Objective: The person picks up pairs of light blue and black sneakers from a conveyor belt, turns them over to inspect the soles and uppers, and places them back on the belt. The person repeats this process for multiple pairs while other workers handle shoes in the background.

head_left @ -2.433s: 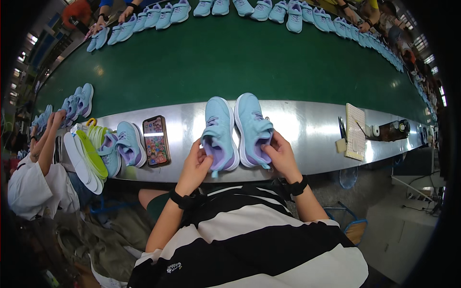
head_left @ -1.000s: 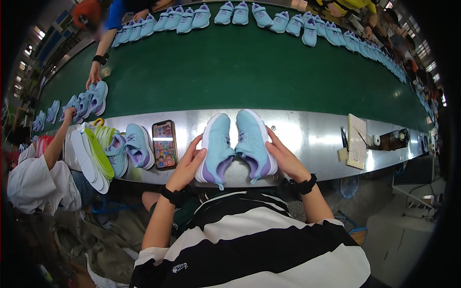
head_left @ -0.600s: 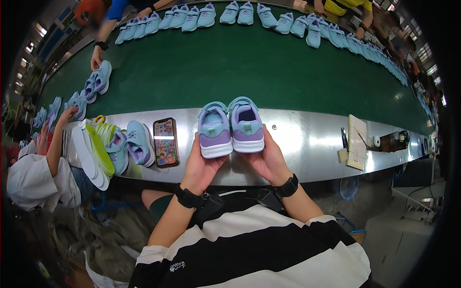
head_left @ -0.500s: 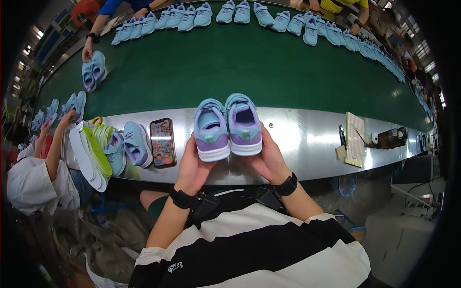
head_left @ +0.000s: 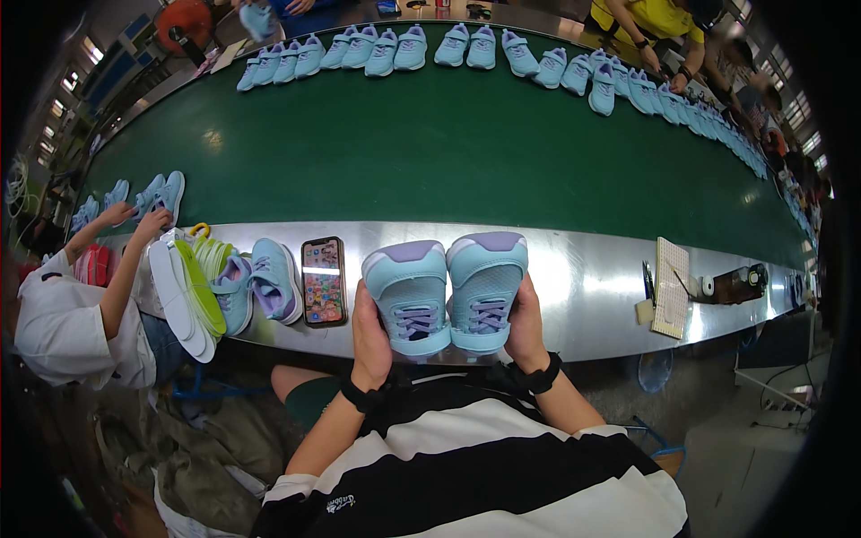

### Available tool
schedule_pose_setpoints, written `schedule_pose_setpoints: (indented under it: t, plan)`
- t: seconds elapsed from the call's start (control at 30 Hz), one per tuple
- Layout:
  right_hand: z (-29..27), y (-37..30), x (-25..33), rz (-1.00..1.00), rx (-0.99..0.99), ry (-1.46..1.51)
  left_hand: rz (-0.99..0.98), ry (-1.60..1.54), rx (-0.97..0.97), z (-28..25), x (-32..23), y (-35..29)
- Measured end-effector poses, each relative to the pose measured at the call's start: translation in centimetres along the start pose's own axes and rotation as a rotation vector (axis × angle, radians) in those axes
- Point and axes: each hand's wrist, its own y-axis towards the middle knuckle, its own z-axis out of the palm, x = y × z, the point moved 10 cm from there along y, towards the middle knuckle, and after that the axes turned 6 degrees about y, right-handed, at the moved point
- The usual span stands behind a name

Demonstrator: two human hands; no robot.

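My left hand (head_left: pixel 370 336) grips a light blue and lilac sneaker (head_left: pixel 408 291) by its outer side. My right hand (head_left: pixel 527 327) grips the matching sneaker (head_left: pixel 487 287). The two are side by side above the metal table edge (head_left: pixel 574 296), lilac toes pointing away from me and lace fronts facing up. Most of my fingers are hidden beneath the shoes. Left of them lies a phone (head_left: pixel 324 282) with its screen lit. Beyond the phone, another pair of the same sneakers (head_left: pixel 276 280) rests next to white and green insoles (head_left: pixel 184 296).
A green work surface (head_left: pixel 359 161) stretches ahead, with rows of sneakers (head_left: pixel 380 54) along its far side. Right of me are a notepad (head_left: pixel 671 287) and a dark bottle (head_left: pixel 740 283). A co-worker in white (head_left: pixel 81 323) handles shoes at left; others work across the table.
I have tipped the pair over, so the toes and laces show where the heels did, and brought it closer. A co-worker across the table has lifted a pair off the green surface at far left.
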Motion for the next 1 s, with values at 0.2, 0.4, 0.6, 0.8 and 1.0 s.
schedule_pose_setpoints:
  t: [0.2, 0.4, 0.6, 0.8, 1.0]
  plan:
    - [0.0, -0.5, -0.2, -0.013, 0.003, 0.007, -0.076, 0.009, 0.021, -0.4, 1.0, -0.2]
    - [-3.6, -0.4, -0.6, -0.060, -0.181, -0.307, -0.048, 0.476, 0.179, 1.5, 1.2, 0.0]
    - [-4.1, -0.4, -2.2, 0.035, 0.063, -0.559, 0.442, 1.122, 0.543, 4.9, -5.2, 0.2]
    - [-4.5, 0.6, -3.3, -0.013, 0.073, -0.483, 1.420, 1.386, 1.077, 11.7, -3.8, -3.5]
    - [-7.3, 1.2, -4.4, 0.062, 0.011, -0.098, 1.377, 1.338, 0.963, 11.9, -5.6, -0.1]
